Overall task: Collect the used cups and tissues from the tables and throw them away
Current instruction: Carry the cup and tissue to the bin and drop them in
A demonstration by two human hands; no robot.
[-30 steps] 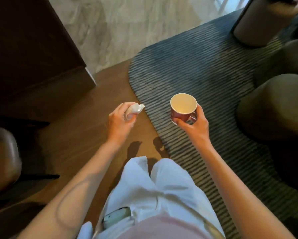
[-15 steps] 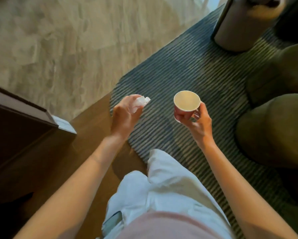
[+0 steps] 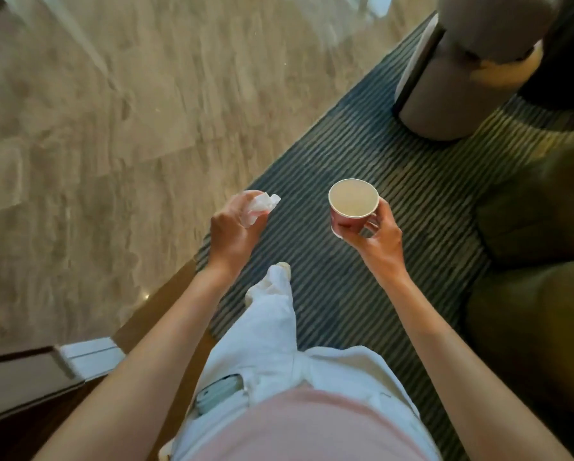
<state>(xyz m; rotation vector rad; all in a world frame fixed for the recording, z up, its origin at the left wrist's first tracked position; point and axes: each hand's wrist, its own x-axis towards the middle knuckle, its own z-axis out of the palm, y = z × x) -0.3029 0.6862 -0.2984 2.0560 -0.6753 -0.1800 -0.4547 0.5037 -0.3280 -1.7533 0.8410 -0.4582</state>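
Note:
My right hand [image 3: 373, 241] holds a red paper cup [image 3: 352, 206] upright by its lower side, and the cup's pale inside looks empty. My left hand [image 3: 234, 229] grips a crumpled white tissue [image 3: 262, 204], whose end sticks out past the fingers. Both hands are held out in front of me at waist height, a short gap apart, above the edge of a striped rug [image 3: 345, 134].
A grey round bin-like cylinder [image 3: 462, 71] stands on the rug at the upper right. Dark green rounded seats [image 3: 538, 207] fill the right side. Pale stone floor [image 3: 129, 111] lies to the left, and a dark wooden cabinet edge [image 3: 29, 377] is at lower left.
I have walked forward onto the rug. The dark cabinet has slid back to the lower left, and the grey cylinder has come closer. Both hands keep their holds.

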